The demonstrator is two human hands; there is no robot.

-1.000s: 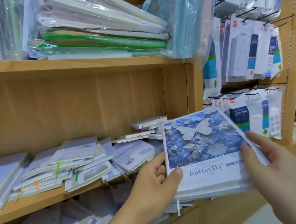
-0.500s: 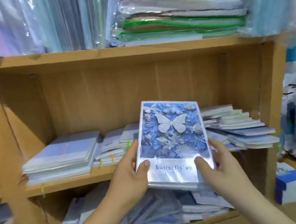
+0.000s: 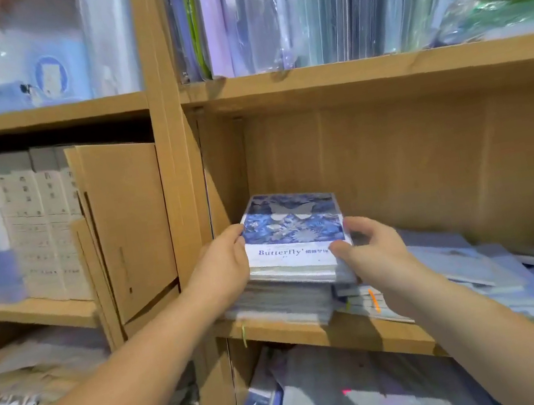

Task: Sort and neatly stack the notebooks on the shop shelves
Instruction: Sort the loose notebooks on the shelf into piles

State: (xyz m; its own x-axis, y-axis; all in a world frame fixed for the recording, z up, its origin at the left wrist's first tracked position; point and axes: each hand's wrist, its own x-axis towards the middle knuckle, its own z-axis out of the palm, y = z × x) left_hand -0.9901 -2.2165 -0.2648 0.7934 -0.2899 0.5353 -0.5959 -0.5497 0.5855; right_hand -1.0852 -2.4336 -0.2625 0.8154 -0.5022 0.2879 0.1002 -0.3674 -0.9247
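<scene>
Fingers [image 3: 237,236] of the left hand [image 3: 223,267] curl round the left edge of the butterfly notebooks [image 3: 294,233], a thin bundle with a shiny wrap. The right hand [image 3: 375,255] holds the other side. Its thumb presses down on the near right corner of the cover, and its other fingers bend round the right edge. Both hands grip the bundle, one on each side.

The butterfly notebooks lie flat with the cover facing up. They sit on top of a pile [image 3: 283,300] of other notebooks at the left end of the middle shelf [image 3: 312,332], near the wooden side wall. The long side of the bundle runs from near to far, into the shelf. The word "Butterfly" is at the near end and reads the right way up for the person. The white butterfly picture is at the far end, pointing to the back wall. The bundle looks a little smaller than the pile under it, and the near edge of the pile sticks out below.

To the right, loose notebooks [image 3: 458,260] lie spread out in a messy heap, some with bright page ribbons showing. One shelf up, folders in plastic wrap [image 3: 333,5] stand in a row. In the left part of the shelves, a brown cardboard box [image 3: 126,223] leans beside some white boxes [image 3: 39,219]. More notebooks [image 3: 323,402] lie on the shelf below, but they are blurry.
</scene>
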